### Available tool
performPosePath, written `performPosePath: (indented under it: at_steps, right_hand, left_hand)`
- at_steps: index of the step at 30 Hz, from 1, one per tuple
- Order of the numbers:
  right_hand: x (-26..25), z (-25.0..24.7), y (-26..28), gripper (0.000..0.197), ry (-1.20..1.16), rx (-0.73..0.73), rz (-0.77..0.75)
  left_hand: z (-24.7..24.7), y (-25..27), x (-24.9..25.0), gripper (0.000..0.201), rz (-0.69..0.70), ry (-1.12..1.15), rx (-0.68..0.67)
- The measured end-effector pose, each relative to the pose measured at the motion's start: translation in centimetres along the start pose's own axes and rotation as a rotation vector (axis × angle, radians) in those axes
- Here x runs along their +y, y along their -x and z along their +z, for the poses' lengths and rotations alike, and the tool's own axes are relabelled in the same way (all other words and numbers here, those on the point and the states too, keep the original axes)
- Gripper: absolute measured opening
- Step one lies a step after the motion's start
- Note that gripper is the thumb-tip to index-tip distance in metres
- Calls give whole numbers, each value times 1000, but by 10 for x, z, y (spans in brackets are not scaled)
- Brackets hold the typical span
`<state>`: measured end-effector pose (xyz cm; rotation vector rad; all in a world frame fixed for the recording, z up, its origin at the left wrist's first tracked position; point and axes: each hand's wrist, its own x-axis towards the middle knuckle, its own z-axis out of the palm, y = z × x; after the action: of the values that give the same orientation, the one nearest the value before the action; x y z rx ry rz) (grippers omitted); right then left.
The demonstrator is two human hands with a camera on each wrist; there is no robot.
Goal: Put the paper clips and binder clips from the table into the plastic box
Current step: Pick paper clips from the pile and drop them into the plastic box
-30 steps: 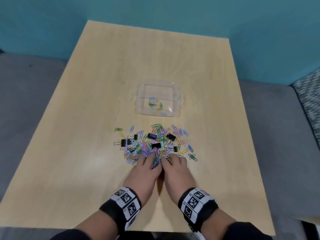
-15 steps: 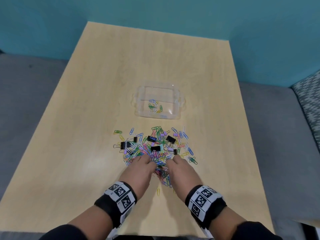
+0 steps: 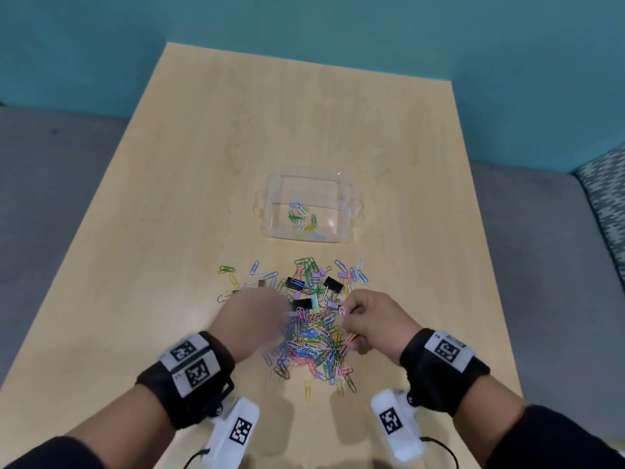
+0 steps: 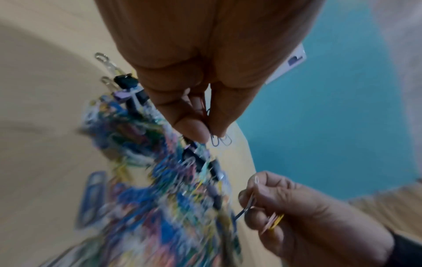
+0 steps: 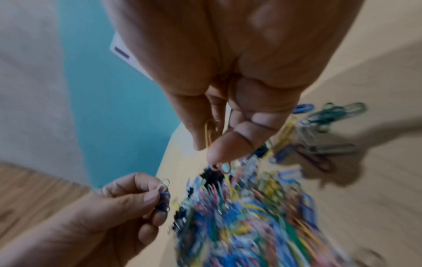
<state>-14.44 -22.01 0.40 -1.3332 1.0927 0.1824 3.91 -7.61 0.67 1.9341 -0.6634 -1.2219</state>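
Note:
A pile of coloured paper clips (image 3: 313, 343) and black and pastel binder clips (image 3: 301, 302) lies on the wooden table (image 3: 169, 231). Beyond the pile stands the clear plastic box (image 3: 345, 211), with a few paper clips on its floor. My left hand (image 3: 253, 319) is lifted over the pile's left side, blurred, its fingers pinching a few paper clips (image 4: 219, 140). My right hand (image 3: 368, 323) hovers over the pile's right side with fingers curled round several paper clips (image 5: 211, 133), yellow among them.
The table's near edge lies just under my wrists. A teal wall (image 3: 338, 25) rises behind the table, grey floor (image 3: 50, 198) lies on both sides, and a patterned seat (image 3: 605, 198) stands at the far right.
Both hands have lifted off the pile and moved apart, each now holding paper clips. Part of the pile has been dragged toward me.

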Motion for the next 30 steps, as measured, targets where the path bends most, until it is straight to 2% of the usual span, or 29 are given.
performPosePath:
  at_steps: [4, 9, 11, 13, 15, 17, 20, 22, 25, 27, 30]
  right_hand:
    - [-48, -17, -19, 22, -34, 19, -68]
    - [-115, -29, -58, 17, 67, 230, -226]
    - [-134, -26, -67, 15, 58, 270, -271]
    - [-144, -24, -69, 7, 42, 245, -281]
    - [-141, -27, -66, 22, 106, 240, -265]
    - [-126, -36, -54, 33, 243, 294, -297]
    - [-76, -43, -23, 38, 475, 358, -313]
    - [-30, -37, -1, 44, 649, 306, -266]
    - [37, -14, 33, 54, 857, 218, -229]
    - [68, 7, 52, 64, 947, 223, -223]
    - [91, 32, 61, 85, 1026, 288, -174]
  left_hand:
    - [-25, -31, 35, 15, 66, 25, 54]
    - [-37, -86, 86, 12, 161, -90, 231]
    - [-35, -102, 100, 14, 194, -122, 232]
    - [-32, -111, 106, 9, 204, -146, 183]
    - [-35, -111, 103, 15, 217, -264, 182]
    - [-43, -98, 92, 23, 263, -432, 251]
    - [-43, -50, 59, 23, 416, -525, 295]
    - [-30, -10, 23, 21, 499, -616, 178]
    - [1, 41, -30, 27, 543, -817, -43]
    - [22, 60, -54, 45, 526, -921, -92]
    - [42, 65, -71, 85, 439, -996, -41]
